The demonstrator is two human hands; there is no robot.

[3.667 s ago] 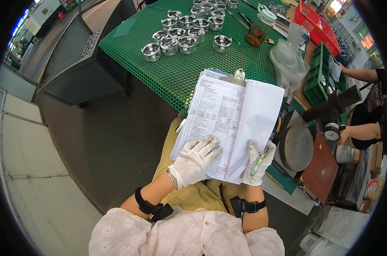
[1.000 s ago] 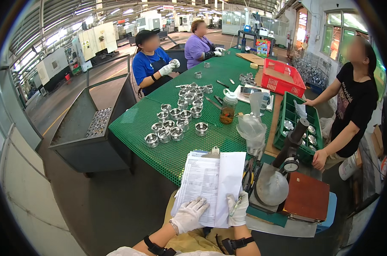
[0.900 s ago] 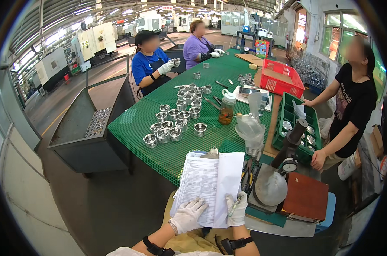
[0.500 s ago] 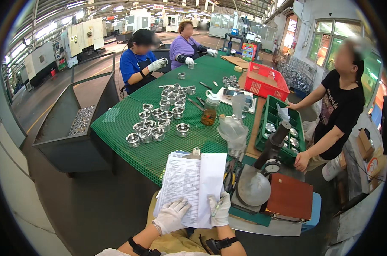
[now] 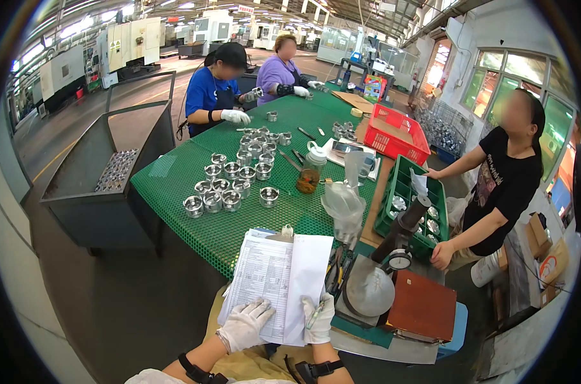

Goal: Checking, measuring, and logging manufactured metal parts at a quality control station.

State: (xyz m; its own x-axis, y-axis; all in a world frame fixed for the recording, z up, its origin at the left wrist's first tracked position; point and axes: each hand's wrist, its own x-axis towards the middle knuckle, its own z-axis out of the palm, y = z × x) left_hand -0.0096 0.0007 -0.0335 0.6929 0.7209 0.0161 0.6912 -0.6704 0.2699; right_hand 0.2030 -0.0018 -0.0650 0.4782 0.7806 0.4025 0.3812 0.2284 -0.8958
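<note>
A clipboard with a stack of printed sheets [image 5: 260, 275] rests in front of me at the table's near edge, its metal clip [image 5: 285, 233] at the top. My left hand [image 5: 247, 323], in a white glove, lies on the printed page with fingers stretched out. One sheet [image 5: 308, 269] is folded over on the right side. My right hand [image 5: 320, 320], also gloved, is closed round a slim pen [image 5: 314, 313] at the right edge of the papers.
Several silver piston-like metal parts [image 5: 231, 200] stand on the green mat [image 5: 175, 192]. To the right are a jar [image 5: 311, 169], a dial gauge stand [image 5: 400, 258], a brown box [image 5: 423, 304] and a green crate [image 5: 393, 179] held by a co-worker. Two co-workers sit across; a metal cart [image 5: 98, 211] stands left.
My hands stay on the papers while the view shifts slightly. Across the table, the co-worker in blue has parted their hands, one now down near the mat. The co-worker at the crate has turned their head.
</note>
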